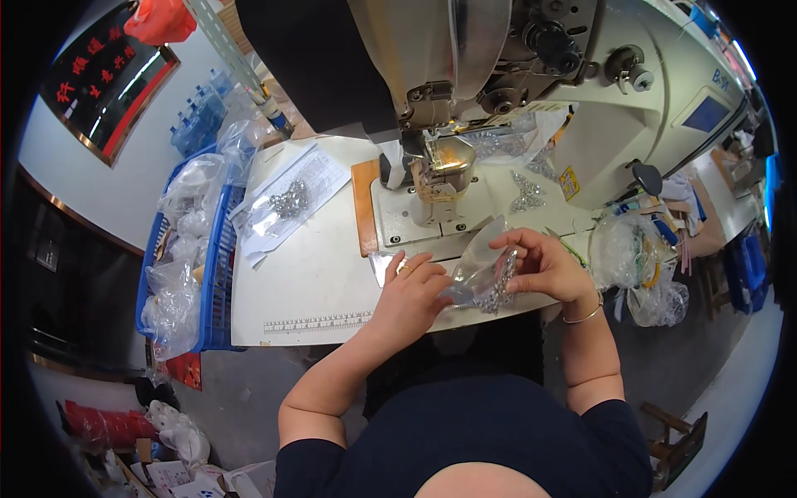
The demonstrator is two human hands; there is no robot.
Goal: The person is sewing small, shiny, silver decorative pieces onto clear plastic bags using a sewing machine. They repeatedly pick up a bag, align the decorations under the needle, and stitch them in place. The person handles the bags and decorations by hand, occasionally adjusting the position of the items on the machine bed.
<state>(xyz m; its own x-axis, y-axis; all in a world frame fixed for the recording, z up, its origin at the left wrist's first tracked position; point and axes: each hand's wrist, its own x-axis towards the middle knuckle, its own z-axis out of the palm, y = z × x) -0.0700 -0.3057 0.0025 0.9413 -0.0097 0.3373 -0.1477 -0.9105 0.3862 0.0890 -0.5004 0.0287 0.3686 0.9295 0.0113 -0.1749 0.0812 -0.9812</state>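
Both hands at the table's near edge, left hand (408, 292) gripping a clear plastic bag (481, 270), right hand (544, 266) pinching a sparkly beaded piece (501, 286) at its mouth, sewing machine (498, 75) behind, blue basket (217, 249) left.

A clear plastic bag (486, 278) of silvery pieces sits between the left hand (409, 295) and right hand (544, 267); a flat clear packet (286, 203) lies far left; beyond the right hand, a yellow label (569, 183) and blue screen (704, 114); a dark red-lettered sign (104, 75) far upper left.
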